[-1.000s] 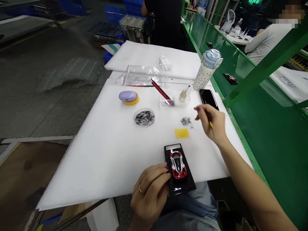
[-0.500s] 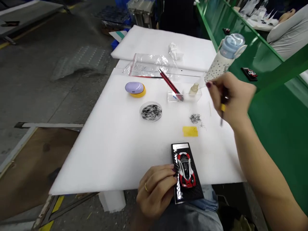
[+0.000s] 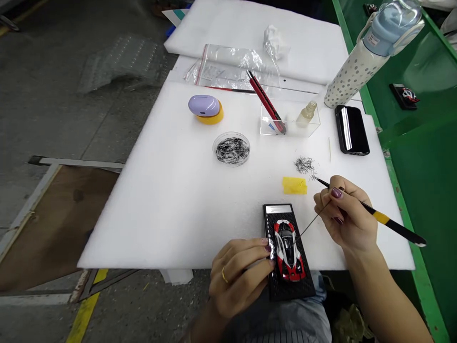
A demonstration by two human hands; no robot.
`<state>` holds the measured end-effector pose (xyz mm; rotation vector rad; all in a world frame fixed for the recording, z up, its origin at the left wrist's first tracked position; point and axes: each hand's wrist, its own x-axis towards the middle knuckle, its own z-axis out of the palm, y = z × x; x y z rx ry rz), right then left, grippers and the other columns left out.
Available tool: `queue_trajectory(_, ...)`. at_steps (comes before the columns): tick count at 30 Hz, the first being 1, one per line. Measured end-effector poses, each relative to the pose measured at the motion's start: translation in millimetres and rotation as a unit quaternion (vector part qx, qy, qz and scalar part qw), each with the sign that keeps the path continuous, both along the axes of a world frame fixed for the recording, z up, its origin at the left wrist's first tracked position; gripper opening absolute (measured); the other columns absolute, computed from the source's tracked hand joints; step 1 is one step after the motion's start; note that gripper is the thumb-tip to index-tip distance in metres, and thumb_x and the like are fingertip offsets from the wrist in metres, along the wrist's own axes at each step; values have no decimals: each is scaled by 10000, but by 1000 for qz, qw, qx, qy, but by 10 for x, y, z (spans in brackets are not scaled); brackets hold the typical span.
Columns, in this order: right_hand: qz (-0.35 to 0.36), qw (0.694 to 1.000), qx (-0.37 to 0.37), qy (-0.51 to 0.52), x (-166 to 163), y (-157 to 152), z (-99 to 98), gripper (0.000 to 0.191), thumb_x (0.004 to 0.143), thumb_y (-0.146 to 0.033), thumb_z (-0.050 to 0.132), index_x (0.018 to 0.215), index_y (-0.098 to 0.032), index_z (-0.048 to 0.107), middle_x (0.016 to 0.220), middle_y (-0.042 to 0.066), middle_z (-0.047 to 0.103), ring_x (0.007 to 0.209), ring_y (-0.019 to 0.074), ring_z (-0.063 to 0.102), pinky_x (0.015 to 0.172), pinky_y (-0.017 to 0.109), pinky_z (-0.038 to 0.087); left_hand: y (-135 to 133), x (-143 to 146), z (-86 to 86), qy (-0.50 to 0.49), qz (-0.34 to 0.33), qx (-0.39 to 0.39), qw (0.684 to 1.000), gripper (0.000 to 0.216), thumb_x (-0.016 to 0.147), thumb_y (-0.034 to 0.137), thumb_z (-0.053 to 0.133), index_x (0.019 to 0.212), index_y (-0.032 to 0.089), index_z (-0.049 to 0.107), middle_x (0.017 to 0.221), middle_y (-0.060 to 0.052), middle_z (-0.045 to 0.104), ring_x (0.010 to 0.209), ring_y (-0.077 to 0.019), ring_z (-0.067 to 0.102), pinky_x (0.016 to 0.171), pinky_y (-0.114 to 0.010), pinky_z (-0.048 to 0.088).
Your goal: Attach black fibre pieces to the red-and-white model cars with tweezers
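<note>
A small red, white and black model car (image 3: pixel 288 248) sits on a black textured base (image 3: pixel 287 255) at the near edge of the white foam sheet (image 3: pixel 171 190). My left hand (image 3: pixel 238 277), with a ring, is closed on the base's left side. My right hand (image 3: pixel 345 216) pinches a black tool with a yellow band (image 3: pixel 378 215) and a thin needle (image 3: pixel 307 227) whose tip touches the car. A yellow pad (image 3: pixel 294 186) and a little heap of tiny black parts (image 3: pixel 304 165) lie just beyond the car.
A round dish of black parts (image 3: pixel 231 149), a purple case on a yellow disc (image 3: pixel 206 108), a clear box with red tweezers and a small bottle (image 3: pixel 290 120), a black phone (image 3: pixel 351 129) and a dotted water bottle (image 3: pixel 371 53) stand farther back. A green conveyor frame (image 3: pixel 421 157) runs along the right.
My right hand came down from near the water bottle to just right of the car, now touching the needle to it. The view dropped and tilted down.
</note>
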<state>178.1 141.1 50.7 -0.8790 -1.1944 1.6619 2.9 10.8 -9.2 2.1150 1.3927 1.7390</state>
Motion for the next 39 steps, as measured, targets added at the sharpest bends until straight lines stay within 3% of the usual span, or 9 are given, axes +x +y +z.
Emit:
queue_trajectory(13,-1,998,30,-47,-17,-45,15,447,893,-411,721,631,-255,394,431,-98,246,411,99,194,396,245,149,-31,-1,58,12,17,-38,999,83,988,94,603,943,119,668,932,-48,693,999,-166,727,792,-292,667)
queue_trajectory(16,-41,995,75,-45,66,-13,111,410,931,-391,684,636,-260,432,431,-92,233,400,107,185,403,266,167,-19,-5,42,8,16,-27,999,97,988,92,595,938,119,673,922,-49,698,984,-168,730,771,-291,665)
queue_trajectory(18,-119,974,170,-91,127,127,237,355,926,-388,705,655,-267,509,453,-77,298,400,112,208,418,294,184,-9,-5,30,0,12,-16,1000,106,982,81,592,928,115,677,907,-52,698,975,-170,733,765,-284,660)
queue_trajectory(21,-268,864,368,-214,146,539,466,296,885,-442,767,704,-288,590,582,-14,487,493,168,411,483,351,276,2,4,16,-9,11,-7,1000,108,974,68,591,925,104,680,909,-59,696,979,-170,731,782,-274,653)
queue_trajectory(24,-274,793,449,-308,58,1035,617,395,923,-545,703,696,-298,495,655,-4,482,609,195,476,592,362,325,5,16,14,-10,19,-7,1000,106,977,71,593,927,109,679,924,-62,704,981,-166,728,796,-278,651)
queue_trajectory(29,-228,783,449,-366,-86,1513,534,462,936,-618,674,696,-307,431,609,-37,445,617,152,336,623,313,334,4,28,43,-18,27,-17,999,112,981,91,593,949,144,686,908,-56,725,933,-170,744,775,-292,663)
queue_trajectory(34,-212,789,450,-361,-79,1548,477,433,976,-600,629,718,-316,429,624,-30,487,667,159,371,666,302,355,-1,35,39,-34,29,-21,999,113,962,77,610,964,154,693,919,-54,724,932,-176,745,788,-302,668)
queue_trajectory(37,-228,781,452,-366,-112,1558,479,440,974,-577,636,708,-296,427,634,-31,493,625,143,385,655,303,360,-8,36,1,-42,19,-18,999,123,956,59,611,982,150,690,942,-54,713,950,-175,733,800,-309,667)
queue_trajectory(39,-199,785,437,-391,-144,1577,449,448,943,-602,663,705,-274,473,622,-33,505,579,129,404,633,308,357,-14,36,-20,-48,14,-19,999,138,951,45,611,1001,148,690,966,-55,706,971,-176,723,811,-315,663)
